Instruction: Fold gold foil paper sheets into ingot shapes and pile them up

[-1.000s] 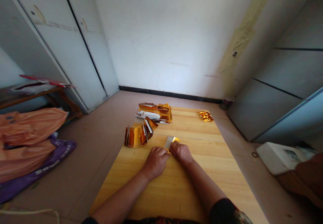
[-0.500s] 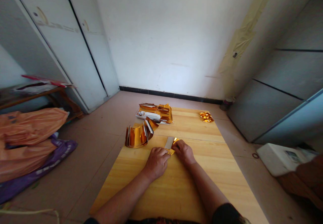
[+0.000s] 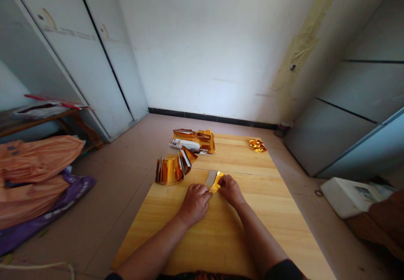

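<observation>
A small sheet of gold foil paper [image 3: 216, 182], with a grey-white face and a shiny gold folded edge, lies on the wooden table between my hands. My left hand [image 3: 195, 199] has its fingers closed on the sheet's lower left corner, pressing it down. At the sheet's right edge, my right hand [image 3: 231, 189] pinches the gold part between thumb and fingers. Beyond my left hand stands a curved stack of gold foil sheets [image 3: 173, 168]. Folded gold foil pieces [image 3: 258, 145] sit in a little group at the table's far right.
Another pile of gold foil sheets [image 3: 206, 141] with a white wrapper lies at the far left of the wooden table [image 3: 268, 221]. Orange and purple bags [image 3: 41, 179] are on the floor at left. A white foam box [image 3: 347, 196] stands at right.
My right hand has shifted slightly right along the foil sheet, uncovering more of its gold side. My left hand stays on the lower corner.
</observation>
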`<state>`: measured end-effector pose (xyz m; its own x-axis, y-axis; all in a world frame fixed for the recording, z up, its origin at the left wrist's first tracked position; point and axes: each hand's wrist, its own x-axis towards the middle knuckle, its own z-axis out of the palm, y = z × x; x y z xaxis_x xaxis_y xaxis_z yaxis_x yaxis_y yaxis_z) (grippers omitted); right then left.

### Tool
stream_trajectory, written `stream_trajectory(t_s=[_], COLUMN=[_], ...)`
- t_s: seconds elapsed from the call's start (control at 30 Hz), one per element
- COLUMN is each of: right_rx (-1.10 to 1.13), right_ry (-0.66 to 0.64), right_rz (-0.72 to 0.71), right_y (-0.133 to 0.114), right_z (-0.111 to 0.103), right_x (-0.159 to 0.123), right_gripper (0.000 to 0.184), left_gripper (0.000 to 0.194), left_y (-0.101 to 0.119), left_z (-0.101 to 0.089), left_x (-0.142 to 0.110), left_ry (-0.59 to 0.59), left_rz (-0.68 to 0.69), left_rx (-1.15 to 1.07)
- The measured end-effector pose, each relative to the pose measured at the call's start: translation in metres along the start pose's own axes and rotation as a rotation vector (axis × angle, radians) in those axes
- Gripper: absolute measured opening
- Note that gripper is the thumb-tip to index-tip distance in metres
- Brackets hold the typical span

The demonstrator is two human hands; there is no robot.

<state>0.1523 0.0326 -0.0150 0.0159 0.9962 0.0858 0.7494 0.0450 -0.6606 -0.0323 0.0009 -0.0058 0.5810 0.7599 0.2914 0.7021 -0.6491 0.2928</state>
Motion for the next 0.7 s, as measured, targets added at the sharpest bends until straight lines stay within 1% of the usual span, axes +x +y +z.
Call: stream_trajectory(t_s=[0.13, 0.23, 0.27, 0.37, 0.47, 0.53, 0.63, 0.7], right_rx=[0.032, 0.038, 0.024, -0.077, -0.178, -0.224, -0.340, -0.437], right_ry=[0.059, 0.015, 0.004, 0.011, 0.019, 0.028, 0.031, -0.006], right_rz=[0.045, 0.055, 0.061, 0.073, 0.060, -0.020, -0.264, -0.388], right_y=[0.006, 0.004, 0.002, -0.006, -0.010, -0.011, -0.008, -0.006], right_z=[-0.005, -0.008, -0.008, -0.006, -0.005, -0.007, -0.013, -0.018], right_x=[0.005, 0.004, 0.003, 0.000, 0.000, 0.000, -0.001, -0.003], right_gripper=[0.015, 0.010, 0.009, 0.014, 0.010, 0.012, 0.017, 0.016], left_gripper=[0.029, 0.029, 0.029, 0.031, 0.030, 0.026, 0.014, 0.014], left_y=[0.000, 0.000, 0.001, 0.001, 0.002, 0.002, 0.002, 0.001], left_z=[0.001, 0.001, 0.001, 0.000, -0.001, -0.001, -0.001, -0.002], left_x=[0.000, 0.001, 0.001, 0.000, 0.000, 0.001, 0.006, 0.010], left_ry=[-0.001, 0.007, 0.009, 0.015, 0.020, 0.023, 0.029, 0.042], left_rz=[-0.001, -0.006, -0.008, -0.006, -0.002, -0.002, -0.005, -0.014], left_rx=[-0.005, -0.008, -0.009, -0.009, -0.004, 0.009, 0.045, 0.079])
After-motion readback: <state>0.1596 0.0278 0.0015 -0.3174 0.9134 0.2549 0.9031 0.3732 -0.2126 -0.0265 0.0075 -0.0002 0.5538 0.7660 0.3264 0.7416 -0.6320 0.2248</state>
